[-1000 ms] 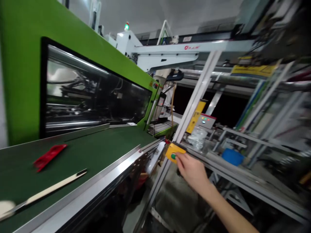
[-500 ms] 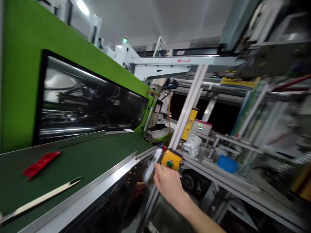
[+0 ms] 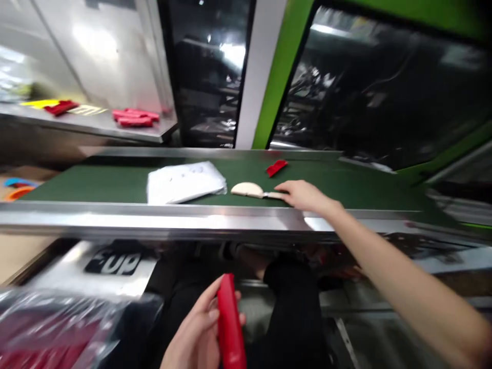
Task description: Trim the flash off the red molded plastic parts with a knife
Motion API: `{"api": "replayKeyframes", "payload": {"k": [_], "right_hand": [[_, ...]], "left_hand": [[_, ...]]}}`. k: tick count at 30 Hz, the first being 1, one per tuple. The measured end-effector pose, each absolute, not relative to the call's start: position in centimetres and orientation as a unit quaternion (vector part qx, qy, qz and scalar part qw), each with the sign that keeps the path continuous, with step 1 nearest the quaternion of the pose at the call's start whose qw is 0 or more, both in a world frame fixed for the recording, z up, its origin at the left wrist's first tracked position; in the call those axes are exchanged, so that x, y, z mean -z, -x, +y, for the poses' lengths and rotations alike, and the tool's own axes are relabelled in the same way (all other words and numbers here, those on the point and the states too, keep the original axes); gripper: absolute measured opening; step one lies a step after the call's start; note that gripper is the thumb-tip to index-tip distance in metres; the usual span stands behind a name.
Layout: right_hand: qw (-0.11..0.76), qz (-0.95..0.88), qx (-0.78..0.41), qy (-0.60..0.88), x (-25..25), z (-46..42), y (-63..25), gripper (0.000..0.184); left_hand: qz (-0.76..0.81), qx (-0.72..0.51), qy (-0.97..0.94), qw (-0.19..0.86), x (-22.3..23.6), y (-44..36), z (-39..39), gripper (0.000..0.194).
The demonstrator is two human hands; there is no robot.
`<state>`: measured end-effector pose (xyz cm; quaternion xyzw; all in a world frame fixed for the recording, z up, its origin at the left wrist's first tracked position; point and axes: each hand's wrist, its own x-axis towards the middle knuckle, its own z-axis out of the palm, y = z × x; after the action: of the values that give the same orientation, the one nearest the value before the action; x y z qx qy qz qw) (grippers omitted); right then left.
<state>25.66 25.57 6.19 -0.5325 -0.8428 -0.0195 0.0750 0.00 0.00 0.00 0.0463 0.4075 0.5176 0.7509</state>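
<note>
Right hand (image 3: 302, 196) off the yellow button box, now at the cream tool (image 3: 247, 189); view swung left along the belt.

Left hand (image 3: 200, 328) was out of view half a second ago; now it shows at the near edge, left of the right hand. Fingers are closed round a long red piece (image 3: 230, 323), thumb on one side, fingertips showing on the other; the piece stands roughly on end.

Right hand: arm comes in from the right, over the near metal rail (image 3: 192, 218). Fingers part-curled at the tool's handle; they cover its right end, so can't tell if it's gripped or only touched. Tool lies on the green belt (image 3: 115, 179) near that rail, rounded head to the left, handle to the right.

Around it: white bag (image 3: 186, 183) flat on the belt, just left of the tool's head. Small red part (image 3: 277, 167) on the belt, far side of the right hand, near it but apart.

Far left: steel shelf (image 3: 88, 123) with red parts (image 3: 136, 118) in a pile at its right end, one more red part plus yellow strips (image 3: 40, 104) further left. Far right: green machine (image 3: 292, 56) with dark window. Near left: clear plastic bag (image 3: 57, 333) with dark red contents, blurred. Left edge: orange and blue items (image 3: 19, 192), too blurred to identify.
</note>
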Motion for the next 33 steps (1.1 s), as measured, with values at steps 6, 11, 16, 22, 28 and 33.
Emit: {"api": "replayKeyframes", "payload": {"k": [6,11,16,22,28,33], "right_hand": [[0.164,-0.823,0.076,0.539,-5.7,24.1,-25.4,0.018],[0.335,-0.751,0.124,0.556,-7.0,14.4,-23.0,0.032],[0.336,-0.713,-0.283,0.547,-2.6,3.9,-19.5,0.012],[0.368,-0.531,-0.565,0.513,2.5,-2.4,-16.7,0.036],[0.37,-0.366,-0.573,0.633,3.5,-4.1,-14.8,0.039],[0.408,-0.288,-0.648,0.575,3.9,-3.3,-15.8,0.036]], "left_hand": [[0.381,-0.539,-0.075,0.747,-1.5,0.9,-1.4,0.049],[0.368,-0.557,-0.077,0.741,-0.8,1.2,-1.5,0.047],[0.379,-0.55,-0.094,0.738,-1.2,1.1,-0.9,0.042],[0.435,-0.573,-0.113,0.685,-1.1,0.9,-0.4,0.044],[0.432,-0.59,-0.094,0.676,-1.0,0.9,0.1,0.032],[0.47,-0.584,-0.109,0.653,-0.5,1.5,-0.1,0.024]]}}
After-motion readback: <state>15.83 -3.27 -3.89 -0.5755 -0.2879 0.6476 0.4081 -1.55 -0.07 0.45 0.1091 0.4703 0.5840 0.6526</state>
